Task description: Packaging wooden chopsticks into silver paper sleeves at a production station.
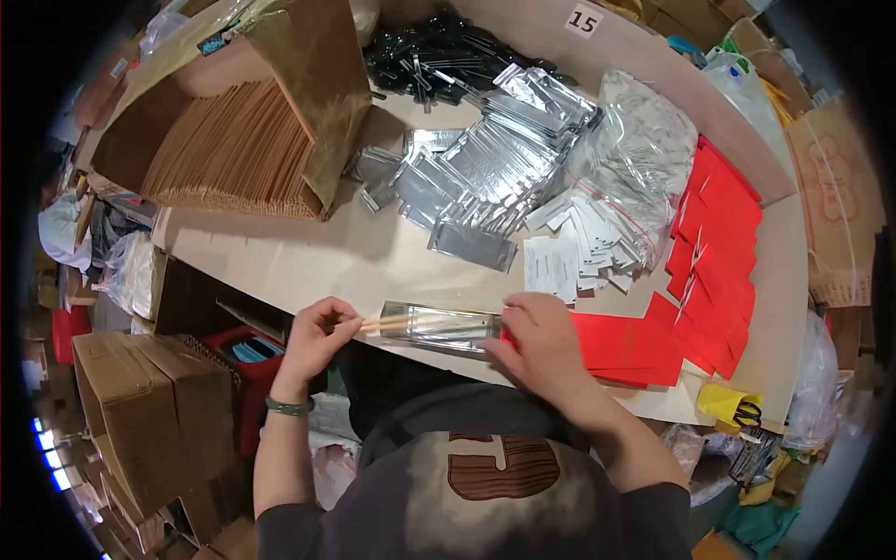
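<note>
My left hand [317, 338] pinches the left ends of thin, pale wooden sticks [381, 324] between thumb and fingertips. The sticks run into, or lie over, a narrow silvery clear packet [439, 326] near the table's front edge; which one I cannot tell. At the packet's right end, my right hand [545, 347] has thumb and fingers closed about it. A bit of red shows between those fingers. Red paper envelopes [621, 343] lie just right of that hand. Beyond the packet is a heap of flat silver pouches [499, 173], one pouch [471, 245] lying nearest.
An open cardboard box [327, 140] packed with brown card pieces stands at the back left. Black glossy items [439, 56] are piled at the back. White slips [553, 266] spill beside a clear bag [644, 131]. More red envelopes [719, 261] fan along the right, near a raised rim.
</note>
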A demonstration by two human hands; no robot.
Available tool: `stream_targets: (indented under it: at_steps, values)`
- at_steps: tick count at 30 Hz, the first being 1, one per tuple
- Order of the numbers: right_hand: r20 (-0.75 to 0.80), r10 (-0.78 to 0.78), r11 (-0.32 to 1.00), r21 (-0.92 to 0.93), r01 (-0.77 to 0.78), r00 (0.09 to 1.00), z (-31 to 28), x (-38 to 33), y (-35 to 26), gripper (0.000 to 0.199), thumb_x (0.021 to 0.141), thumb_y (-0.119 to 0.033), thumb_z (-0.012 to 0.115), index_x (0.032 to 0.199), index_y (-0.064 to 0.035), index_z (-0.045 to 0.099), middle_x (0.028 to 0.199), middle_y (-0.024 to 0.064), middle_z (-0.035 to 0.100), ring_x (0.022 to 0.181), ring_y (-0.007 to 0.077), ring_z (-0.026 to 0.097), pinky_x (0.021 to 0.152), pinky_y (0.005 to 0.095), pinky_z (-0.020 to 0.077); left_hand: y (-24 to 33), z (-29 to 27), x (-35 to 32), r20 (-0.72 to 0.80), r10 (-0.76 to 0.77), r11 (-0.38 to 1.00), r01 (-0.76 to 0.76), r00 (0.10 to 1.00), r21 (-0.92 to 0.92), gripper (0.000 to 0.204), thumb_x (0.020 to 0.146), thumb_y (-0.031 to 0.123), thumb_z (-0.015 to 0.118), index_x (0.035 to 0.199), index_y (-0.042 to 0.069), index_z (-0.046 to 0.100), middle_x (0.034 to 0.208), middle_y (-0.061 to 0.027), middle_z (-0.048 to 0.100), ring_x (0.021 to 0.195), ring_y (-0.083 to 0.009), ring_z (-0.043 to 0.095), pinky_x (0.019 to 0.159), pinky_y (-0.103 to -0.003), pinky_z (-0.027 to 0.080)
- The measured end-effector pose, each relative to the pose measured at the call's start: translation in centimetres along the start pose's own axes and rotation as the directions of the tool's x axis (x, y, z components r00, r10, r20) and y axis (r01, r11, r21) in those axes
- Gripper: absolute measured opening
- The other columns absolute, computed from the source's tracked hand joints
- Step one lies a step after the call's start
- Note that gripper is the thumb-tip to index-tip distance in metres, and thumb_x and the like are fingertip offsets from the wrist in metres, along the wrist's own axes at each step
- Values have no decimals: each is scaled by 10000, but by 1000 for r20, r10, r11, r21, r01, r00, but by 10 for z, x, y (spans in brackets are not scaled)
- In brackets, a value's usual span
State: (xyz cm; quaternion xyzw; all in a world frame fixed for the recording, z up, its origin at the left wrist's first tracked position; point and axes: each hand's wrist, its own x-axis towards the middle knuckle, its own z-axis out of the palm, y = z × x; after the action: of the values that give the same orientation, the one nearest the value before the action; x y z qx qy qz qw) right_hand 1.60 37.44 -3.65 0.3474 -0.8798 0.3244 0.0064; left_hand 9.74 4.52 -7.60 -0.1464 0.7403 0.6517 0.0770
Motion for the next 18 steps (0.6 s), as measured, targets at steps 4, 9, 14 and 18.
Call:
stream_targets:
  at_steps: [4, 9, 14, 18]
  values:
    - [168, -137, 987, -58, 148, 976, -5, -26, 10, 397, 719, -218, 797, 963, 7, 579, 1273, 253, 523, 1150, 420, 521, 980, 493, 425, 13, 40, 8, 73, -9, 998, 5, 997, 57, 84, 883, 55, 702, 883, -6, 644, 832, -37, 656, 790, -102, 628, 711, -258, 516]
    - [128, -70, 988, -127, 86, 989, 2, -13, 5, 414, 735, -228, 780, 998, 17, 573, 1278, 251, 529, 1134, 412, 529, 966, 494, 432, 22, 123, 24, 6, 623, 648, -521, 782, 556, 211, 776, 31, 755, 975, 20, 685, 983, -82, 627, 879, -223, 635, 760, -302, 518]
    - [103, -41, 984, -171, 59, 994, -1, -11, 8, 462, 732, -232, 770, 1092, -16, 578, 1207, 245, 550, 1083, 407, 539, 925, 491, 445, 45, 149, 13, 128, 343, 835, -365, 930, 412, 378, 809, 29, 721, 1168, 30, 605, 1125, -132, 612, 992, -252, 630, 858, -330, 507]
    - [157, -10, 996, -89, 24, 988, -15, -12, 17, 396, 732, -214, 755, 1083, -103, 610, 1128, 216, 566, 1057, 387, 551, 893, 467, 459, 69, 145, 8, 277, 496, 603, -556, 823, 572, 664, 686, 99, 788, 1288, 42, 513, 1206, -163, 524, 1085, -356, 548, 986, -392, 439]
